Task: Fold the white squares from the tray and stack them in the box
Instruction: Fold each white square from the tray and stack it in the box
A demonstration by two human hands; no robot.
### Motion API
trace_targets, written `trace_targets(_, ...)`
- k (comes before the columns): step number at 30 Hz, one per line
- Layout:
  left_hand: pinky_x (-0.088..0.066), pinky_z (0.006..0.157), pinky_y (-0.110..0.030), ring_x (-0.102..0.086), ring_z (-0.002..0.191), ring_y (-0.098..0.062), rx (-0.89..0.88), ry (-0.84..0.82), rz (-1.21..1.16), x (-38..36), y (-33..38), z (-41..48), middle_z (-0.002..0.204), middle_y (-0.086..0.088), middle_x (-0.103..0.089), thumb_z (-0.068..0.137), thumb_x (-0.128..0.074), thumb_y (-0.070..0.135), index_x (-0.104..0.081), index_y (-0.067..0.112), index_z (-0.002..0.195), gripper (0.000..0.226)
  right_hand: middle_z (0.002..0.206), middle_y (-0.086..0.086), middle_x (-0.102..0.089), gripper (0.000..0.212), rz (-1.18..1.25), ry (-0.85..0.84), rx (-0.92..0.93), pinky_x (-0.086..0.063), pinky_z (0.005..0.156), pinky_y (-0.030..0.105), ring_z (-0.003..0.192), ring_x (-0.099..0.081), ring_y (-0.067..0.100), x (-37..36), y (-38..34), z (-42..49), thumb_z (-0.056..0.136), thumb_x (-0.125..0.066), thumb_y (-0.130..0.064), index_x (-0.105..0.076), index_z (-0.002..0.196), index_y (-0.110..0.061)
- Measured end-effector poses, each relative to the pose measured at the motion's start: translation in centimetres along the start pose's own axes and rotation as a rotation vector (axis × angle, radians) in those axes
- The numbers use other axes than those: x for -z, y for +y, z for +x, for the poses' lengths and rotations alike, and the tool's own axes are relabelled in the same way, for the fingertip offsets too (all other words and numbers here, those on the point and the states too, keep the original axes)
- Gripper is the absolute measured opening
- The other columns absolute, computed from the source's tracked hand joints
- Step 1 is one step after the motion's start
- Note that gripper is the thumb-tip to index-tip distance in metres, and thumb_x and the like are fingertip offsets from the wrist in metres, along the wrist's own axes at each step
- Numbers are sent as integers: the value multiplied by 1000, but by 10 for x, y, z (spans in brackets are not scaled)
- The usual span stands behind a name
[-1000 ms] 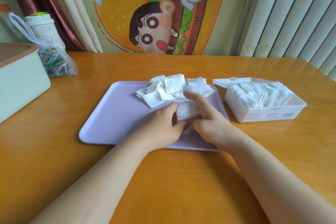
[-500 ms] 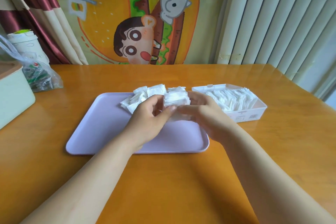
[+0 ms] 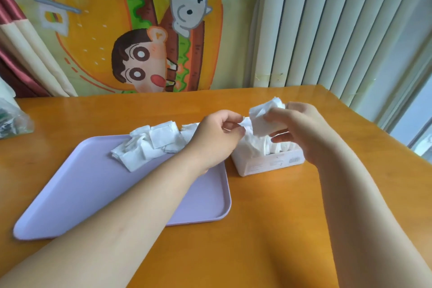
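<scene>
Right hand: I am watching my right hand (image 3: 301, 128) gripping one folded white square (image 3: 263, 120), thumb on the near face and fingers curling behind, and holding it in the air above the box (image 3: 271, 162).
Left hand: my left hand (image 3: 214, 139) is hovering over the tray's far right corner with its fingers curling. The thumb and forefinger are meeting by the box's left edge, and I cannot tell whether they are pinching anything.
Box: it is sitting on the desk (image 3: 268, 229) just beside the tray's right rim, with packed squares (image 3: 257, 146) standing upright inside.
Tray: the lilac tray (image 3: 217, 213) is lying flat, with a loose pile of white squares (image 3: 149, 145) resting at its far edge.
Writing: I am seeing faint print along the box's front wall, too blurred to read.
Edges: a plastic bag (image 3: 12, 120) is lying at the desk's left side.
</scene>
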State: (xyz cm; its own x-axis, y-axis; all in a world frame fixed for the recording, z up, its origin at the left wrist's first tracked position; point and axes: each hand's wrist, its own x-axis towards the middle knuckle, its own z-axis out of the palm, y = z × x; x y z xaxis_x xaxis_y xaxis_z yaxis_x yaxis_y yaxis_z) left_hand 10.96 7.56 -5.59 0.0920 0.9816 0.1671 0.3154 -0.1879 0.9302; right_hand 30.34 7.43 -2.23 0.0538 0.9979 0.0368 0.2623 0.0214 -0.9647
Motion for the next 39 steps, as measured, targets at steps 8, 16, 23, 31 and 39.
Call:
trace_targets(8, -47, 95, -33, -48, 108, -7, -307, -250, 586, -23, -12, 16, 95, 12, -72, 93, -58, 32, -76, 38, 98, 20, 68, -11, -59, 29, -356, -8, -142, -36, 60, 28, 64, -52, 14, 17, 18, 5, 83, -68, -29, -66, 65, -6)
trace_targets(16, -45, 102, -33, -49, 112, -5, -263, -302, 580, -21, -27, 18, 109, 8, -68, 82, -51, 59, -65, 58, 87, 15, 70, -18, -49, 25, -554, 57, -71, -32, 47, 25, 55, -45, 12, 8, 28, 10, 85, -74, -30, -63, 93, -9)
trace_targets(23, -49, 97, -23, -60, 111, 4, -228, -242, 414, -14, -33, 16, 114, 17, -71, 86, -67, 34, -79, 38, 100, 19, 103, -7, -55, 51, -770, 70, -93, -49, 69, 32, 92, -61, 22, -11, 30, 11, 80, -73, -21, -56, 128, -22)
trace_targets(31, -55, 92, -32, -65, 103, -4, -257, -190, 428, -15, -35, 8, 108, 17, -73, 83, -67, 42, -79, 34, 99, 21, 72, -14, -45, 33, -709, -99, -195, -36, 54, 26, 59, -46, 12, -1, 17, 8, 85, -79, -46, -53, 78, -25)
trace_targets(39, -54, 94, -19, -59, 117, 1, -286, -108, 349, -3, -43, -7, 138, 13, -56, 81, -87, 27, -78, 24, 112, 33, 76, -5, -62, 42, -823, -94, -192, -43, 62, 29, 67, -56, 17, -16, 24, 15, 83, -71, -45, -42, 109, -30)
